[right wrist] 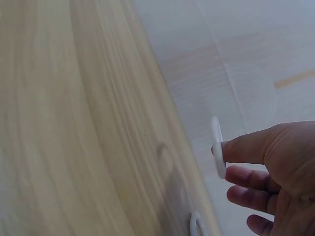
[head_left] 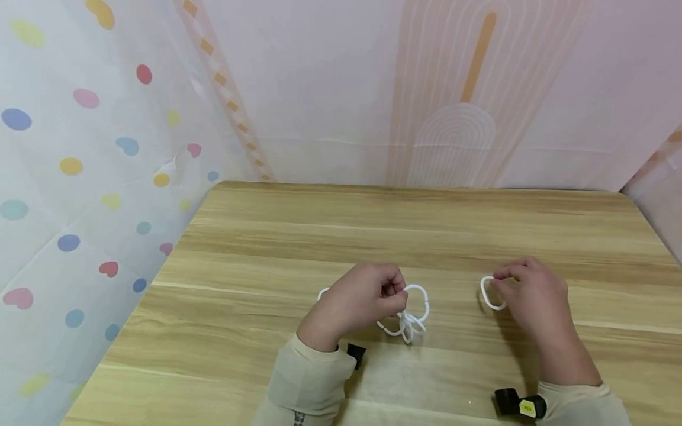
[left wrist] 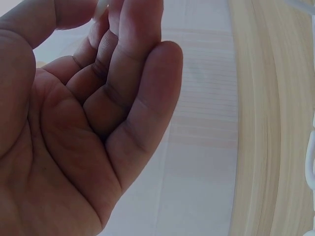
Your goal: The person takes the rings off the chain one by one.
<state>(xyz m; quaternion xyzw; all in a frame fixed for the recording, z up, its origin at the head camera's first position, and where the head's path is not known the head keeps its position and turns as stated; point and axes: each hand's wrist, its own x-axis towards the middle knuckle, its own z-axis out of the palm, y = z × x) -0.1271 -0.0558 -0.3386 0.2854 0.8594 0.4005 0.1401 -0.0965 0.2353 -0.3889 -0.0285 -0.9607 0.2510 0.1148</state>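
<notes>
Two hanging sheets take up most of my head view: a pale arch-print sheet [head_left: 319,89] at the back and a dotted sheet [head_left: 53,195] on the left. Next in size I see a wooden table [head_left: 240,272], then a pair of beige sleeves [head_left: 314,381]. Over the table's near half, the left hand [head_left: 357,305] pinches a bunch of white rings [head_left: 408,328], thumb against fingers; I can't tell whether the bunch touches the wood. Well apart, the right hand [head_left: 533,296] is closed at the thumb and forefinger, with its other fingers loosely bent in my right wrist view. Beside that wrist I see a black block [head_left: 506,402]. Smaller is the single white ring [head_left: 483,291] in the right hand's pinch, and smallest is the block's yellow label [head_left: 527,408].
</notes>
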